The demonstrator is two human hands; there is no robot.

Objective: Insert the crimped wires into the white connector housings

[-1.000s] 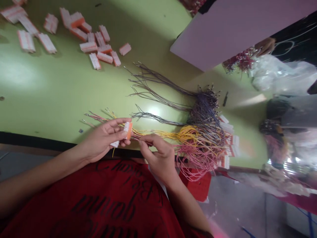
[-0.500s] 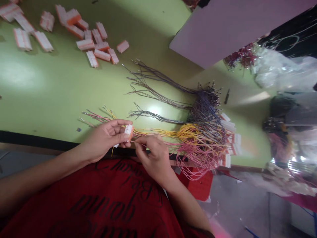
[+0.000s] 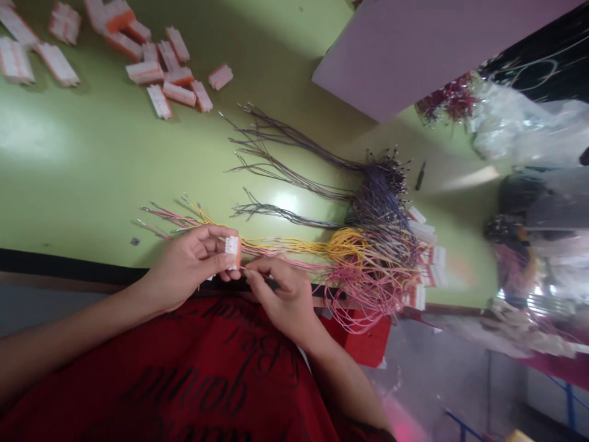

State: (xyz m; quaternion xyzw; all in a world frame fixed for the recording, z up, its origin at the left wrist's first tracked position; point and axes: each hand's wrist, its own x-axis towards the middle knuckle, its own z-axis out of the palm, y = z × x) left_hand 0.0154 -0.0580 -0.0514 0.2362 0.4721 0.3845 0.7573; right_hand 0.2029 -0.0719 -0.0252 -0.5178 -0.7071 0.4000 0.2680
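Observation:
Between the thumb and fingers of my left hand point(image 3: 196, 261) is a white and orange connector housing point(image 3: 232, 252), near the table's front edge. My right hand point(image 3: 283, 291) pinches a thin wire point(image 3: 243, 268) just right of the housing; its end meets the orange side, though how deep it sits I cannot tell. Yellow wires point(image 3: 294, 247) and pink wires point(image 3: 161, 216) run beneath my left hand, their metal-tipped ends poking out to the left. On the right they join a tangled heap of pink wire point(image 3: 354, 294).
Several loose connector housings point(image 3: 179, 93) lie at the upper left of the green table point(image 3: 115, 159). Dark wires point(image 3: 299, 144) fan out from a bundle beyond my hands. A pale purple box point(image 3: 391, 55) stands at the back, and more housings point(image 3: 430, 255) sit right of the heap.
The right hand's fingertips are now closer to the housing, with less wire showing between them. The view has shifted slightly, so the table things appear a little further left.

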